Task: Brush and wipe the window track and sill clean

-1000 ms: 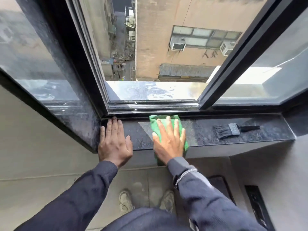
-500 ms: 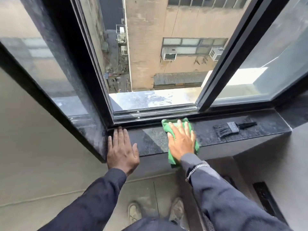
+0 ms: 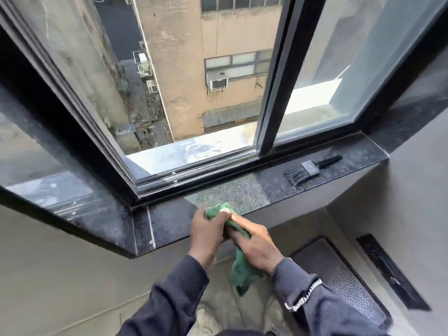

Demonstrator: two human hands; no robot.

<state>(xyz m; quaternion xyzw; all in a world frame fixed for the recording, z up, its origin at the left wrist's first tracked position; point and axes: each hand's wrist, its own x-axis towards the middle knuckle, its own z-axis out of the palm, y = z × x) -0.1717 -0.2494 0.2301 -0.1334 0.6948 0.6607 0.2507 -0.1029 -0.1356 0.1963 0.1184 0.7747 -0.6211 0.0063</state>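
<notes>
Two hands meet at the front edge of the dark speckled sill (image 3: 254,187), both gripping one green cloth (image 3: 238,272). The left hand (image 3: 206,232) has its fingers curled tight around the upper bunch of the cloth, which pokes out above the knuckles just over the sill's front lip. The right hand (image 3: 254,241) pinches the same cloth lower down, its fingers (image 3: 238,220) stretched toward the left hand and closed on the fabric, while the loose tail of the cloth hangs down below the wrists, off the sill and in front of the wall beneath it. Both arms wear dark sleeves, and a pale chain bracelet (image 3: 303,297) sits on the right wrist.

The brush (image 3: 308,169) lies flat on the sill well to the right of the hands, untouched, its dark bristles pointing left and its black handle pointing right toward the sill's far end. Behind the sill runs the window track (image 3: 206,173), a set of dark metal rails under the open part of the window; a few pale specks show on the rails near the left corner. The sliding pane's frame (image 3: 274,76) stands upright just right of the opening. Beyond the opening, a tan building with an air conditioner is visible.
</notes>
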